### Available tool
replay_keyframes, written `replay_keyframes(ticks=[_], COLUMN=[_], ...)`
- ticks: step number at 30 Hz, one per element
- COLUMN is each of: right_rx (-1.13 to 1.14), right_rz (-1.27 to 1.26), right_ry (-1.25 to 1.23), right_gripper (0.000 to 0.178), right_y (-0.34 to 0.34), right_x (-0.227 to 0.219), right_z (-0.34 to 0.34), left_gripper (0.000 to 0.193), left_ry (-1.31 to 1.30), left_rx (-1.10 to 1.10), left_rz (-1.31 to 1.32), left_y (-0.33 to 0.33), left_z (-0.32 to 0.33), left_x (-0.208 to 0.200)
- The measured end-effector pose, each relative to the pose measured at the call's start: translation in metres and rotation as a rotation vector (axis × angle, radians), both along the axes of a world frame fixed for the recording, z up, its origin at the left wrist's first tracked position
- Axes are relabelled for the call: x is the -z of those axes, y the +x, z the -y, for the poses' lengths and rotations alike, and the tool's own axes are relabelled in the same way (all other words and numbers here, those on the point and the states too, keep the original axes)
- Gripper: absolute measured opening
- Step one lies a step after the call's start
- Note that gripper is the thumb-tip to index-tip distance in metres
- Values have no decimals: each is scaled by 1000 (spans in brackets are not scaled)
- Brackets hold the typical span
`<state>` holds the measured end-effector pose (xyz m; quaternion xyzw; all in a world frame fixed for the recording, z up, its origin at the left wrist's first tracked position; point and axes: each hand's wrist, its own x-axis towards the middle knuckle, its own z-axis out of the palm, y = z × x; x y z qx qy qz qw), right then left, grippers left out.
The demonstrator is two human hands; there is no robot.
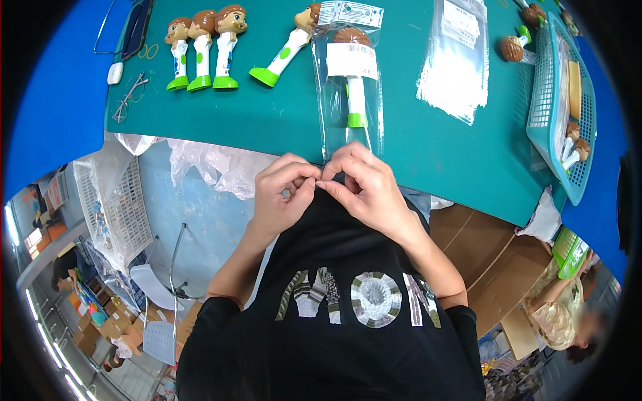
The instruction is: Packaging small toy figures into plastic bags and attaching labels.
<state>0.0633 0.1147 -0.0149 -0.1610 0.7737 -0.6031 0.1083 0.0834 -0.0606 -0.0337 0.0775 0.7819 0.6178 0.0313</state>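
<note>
A clear plastic bag (322, 100) lies on the green table with a toy figure (357, 100) inside, its brown hair away from me and green base towards me. A white label (352, 61) covers part of the figure. At the bag's near end, by the table edge, my left hand (284, 194) and my right hand (366, 187) meet with thumbs and forefingers pinched together. They appear to grip the bag's near edge, though the fingers hide most of it.
Several similar figures (228, 50) lie at the far left. A stack of clear bags (455, 60) is right of the packed figure. A teal basket (580, 167) with more figures stands at the right edge. Glasses (130, 97) lie at left. Another person (555, 311) is at lower right.
</note>
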Motion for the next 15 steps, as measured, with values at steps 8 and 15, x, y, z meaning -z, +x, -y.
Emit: replay_keyframes(ticks=[8, 15], right_rx=[64, 102], right_rz=[-212, -255], right_ry=[54, 67], right_gripper=[15, 15], right_y=[4, 14], right_x=[12, 15], right_z=[-2, -6], left_gripper=[1, 4], left_ry=[194, 270], left_rx=[-16, -75], left_rz=[259, 316], left_y=[-11, -20], left_z=[-9, -10], left_x=[-8, -6])
